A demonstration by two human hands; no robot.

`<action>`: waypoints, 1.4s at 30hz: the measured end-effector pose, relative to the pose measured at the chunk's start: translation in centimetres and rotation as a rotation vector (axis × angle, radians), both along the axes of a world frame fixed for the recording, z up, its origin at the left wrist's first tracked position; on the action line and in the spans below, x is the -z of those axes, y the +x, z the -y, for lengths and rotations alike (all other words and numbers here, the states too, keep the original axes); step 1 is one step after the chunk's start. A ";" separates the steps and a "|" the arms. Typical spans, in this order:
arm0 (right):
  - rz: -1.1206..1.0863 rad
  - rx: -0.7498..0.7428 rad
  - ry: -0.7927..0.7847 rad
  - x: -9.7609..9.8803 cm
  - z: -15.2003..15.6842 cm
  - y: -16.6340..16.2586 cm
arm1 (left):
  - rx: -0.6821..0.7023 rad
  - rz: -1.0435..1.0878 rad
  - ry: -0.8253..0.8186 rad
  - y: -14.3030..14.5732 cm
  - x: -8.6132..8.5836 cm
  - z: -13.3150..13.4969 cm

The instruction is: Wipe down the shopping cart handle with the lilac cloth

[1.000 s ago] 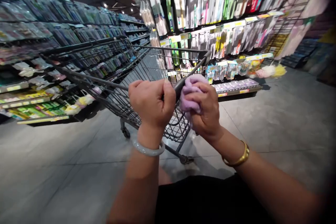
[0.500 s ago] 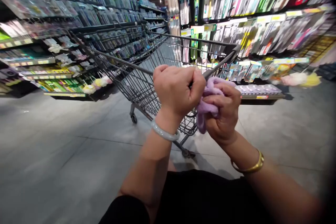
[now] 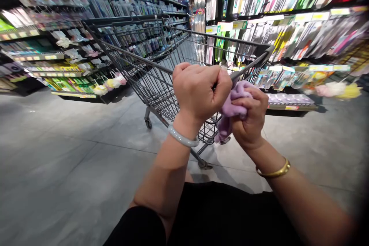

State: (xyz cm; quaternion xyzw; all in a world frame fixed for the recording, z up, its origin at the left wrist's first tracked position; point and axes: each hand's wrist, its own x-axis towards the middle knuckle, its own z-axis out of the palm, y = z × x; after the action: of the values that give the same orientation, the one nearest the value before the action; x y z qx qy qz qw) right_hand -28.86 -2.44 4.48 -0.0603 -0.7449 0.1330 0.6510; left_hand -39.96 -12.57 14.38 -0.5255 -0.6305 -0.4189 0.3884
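Observation:
A dark metal shopping cart (image 3: 138, 58) stands in front of me, its wire basket tilted across the view. My left hand (image 3: 200, 88), with a pale bangle at the wrist, is closed in a fist around the cart's near top bar. Just right of it, my right hand (image 3: 253, 117) grips a bunched purple cloth (image 3: 238, 102) against the same bar. One end of the cloth dangles below the fingers. The part of the bar behind both hands is hidden.
Shelves of packaged goods (image 3: 115, 4) line the left side. A rack of hanging packs (image 3: 276, 34) rises close on the right, with bath puffs (image 3: 331, 89) low at its end. Grey floor (image 3: 72, 169) spreads around the cart's wheels (image 3: 205, 165).
The cloth has shifted in my right hand and its loose end hangs further out. My left hand keeps its grip on the bar. The whole view has swung slightly.

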 end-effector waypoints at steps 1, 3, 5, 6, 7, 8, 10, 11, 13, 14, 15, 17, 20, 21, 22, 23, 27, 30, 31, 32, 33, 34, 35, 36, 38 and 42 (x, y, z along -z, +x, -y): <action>-0.005 0.017 -0.036 0.4 -0.6 -0.1 | 0.008 -0.002 0.006 -0.1 0.0 0.0; -0.013 0.045 -0.097 0.8 -1.2 -0.2 | 0.030 -0.011 0.023 -0.3 0.1 0.1; -0.005 0.047 -0.108 0.6 -0.6 -0.2 | 0.051 -0.014 0.037 -0.4 0.1 0.1; 0.000 0.038 -0.092 0.4 0.0 -0.2 | 0.059 -0.009 0.040 -0.5 0.1 0.1; 0.004 0.019 -0.060 0.1 0.6 -0.2 | 0.064 0.000 0.040 -0.5 0.1 0.2; 0.011 -0.003 -0.025 0.0 1.2 -0.2 | 0.064 0.011 0.036 -0.6 0.1 0.2; 0.022 -0.041 0.024 0.1 1.4 -0.4 | 0.061 0.026 0.029 -0.7 0.0 0.2; 0.023 -0.047 0.030 0.3 1.0 -0.4 | 0.060 0.029 0.025 -0.8 0.0 0.3; 0.020 -0.022 -0.015 1.1 -0.3 -0.6 | 0.059 0.030 0.022 -0.9 -0.1 0.3; 0.015 0.003 -0.054 1.4 -1.0 -0.7 | 0.060 0.029 0.023 -1.0 -0.1 0.4; 0.010 0.023 -0.088 1.6 -1.4 -0.7 | 0.062 0.030 0.024 -1.1 -0.1 0.5; 0.014 0.025 -0.104 1.7 -1.3 -0.7 | 0.062 0.032 0.029 -1.3 -0.1 0.6; 0.048 -0.047 0.000 0.9 0.8 -0.5 | 0.056 0.033 0.027 -1.5 -0.1 0.8; 0.064 -0.074 0.046 0.7 1.5 -0.5 | 0.051 0.029 0.028 -1.5 -0.1 0.8; 0.083 -0.097 0.087 0.5 2.0 -0.5 | 0.044 0.023 0.029 -1.6 -0.1 0.8; 0.097 -0.113 0.121 0.5 2.1 -0.6 | 0.037 0.014 0.031 -1.6 -0.1 0.9; 0.080 -0.075 0.077 1.7 -0.2 -0.8 | 0.004 -0.001 0.024 -1.7 0.1 0.9; 0.037 -0.021 -0.035 2.2 -1.0 -1.0 | -0.016 0.008 0.018 -1.9 0.3 0.8; 0.038 -0.022 -0.043 2.2 -0.6 -1.0 | -0.014 0.004 0.028 -2.0 0.3 0.8; 0.047 -0.033 -0.032 2.0 0.0 -0.9 | -0.010 -0.002 0.041 -2.0 0.2 0.8; 0.065 -0.052 -0.009 1.8 0.7 -0.9 | -0.007 -0.003 0.048 -2.1 0.1 0.9; 0.090 -0.076 0.026 1.6 1.3 -0.8 | -0.009 0.000 0.043 -2.0 -0.2 1.1; 0.117 -0.099 0.067 1.4 1.8 -0.8 | -0.019 0.013 0.010 -1.9 -0.6 1.3; 0.139 -0.117 0.097 1.3 1.9 -0.8 | -0.037 0.034 -0.045 -1.7 -1.1 1.6; 0.142 -0.115 0.087 1.4 1.3 -0.8 | -0.086 0.083 -0.211 -0.9 -2.1 2.3; 0.049 -0.033 -0.082 2.0 -0.1 -1.1 | -0.193 0.061 -0.321 1.1 -3.3 3.0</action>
State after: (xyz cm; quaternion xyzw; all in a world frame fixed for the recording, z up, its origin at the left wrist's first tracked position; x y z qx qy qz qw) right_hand -29.91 -2.29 2.51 -0.0778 -0.7553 0.1728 0.6274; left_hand -38.83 -15.54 17.65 -0.5049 -0.7482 -0.2893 0.3186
